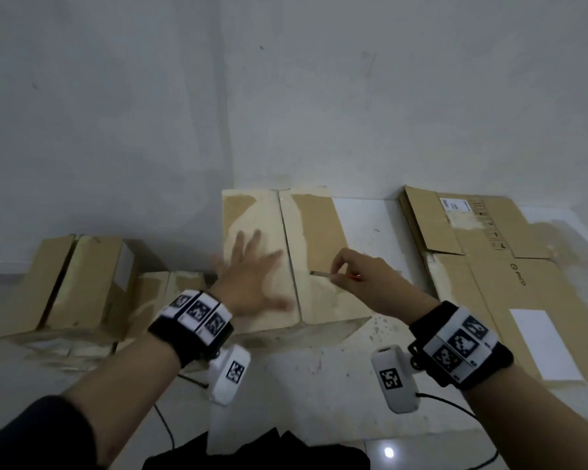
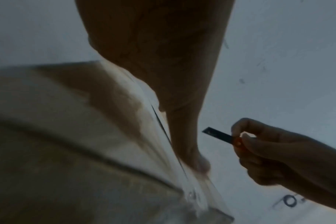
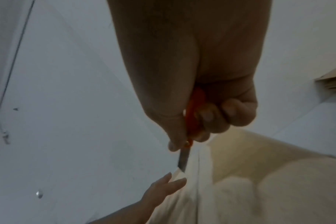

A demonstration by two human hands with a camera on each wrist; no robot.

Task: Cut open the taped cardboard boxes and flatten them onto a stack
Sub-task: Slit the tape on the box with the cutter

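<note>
Pale floor (image 1: 319,374) runs up to a scuffed white wall (image 1: 286,96); from the head view my box (image 1: 316,239) sits on it against that wall, two more taped boxes (image 1: 82,279) to its left and the flattened stack (image 1: 510,266) to its right. My left hand (image 1: 252,279) hovers or presses, fingers spread, over the left flap beside the centre seam (image 1: 291,252), while my right hand (image 1: 364,276) pinches the cutter (image 1: 323,274), blade near the seam. Left wrist view: thumb (image 2: 190,145) lies right along the seam. Right wrist view: my grip is curled tight round the orange handle (image 3: 195,115), fingertips (image 3: 175,184) of the other hand close below the blade, so I should pull them clear and cut shallow, away from them.
</note>
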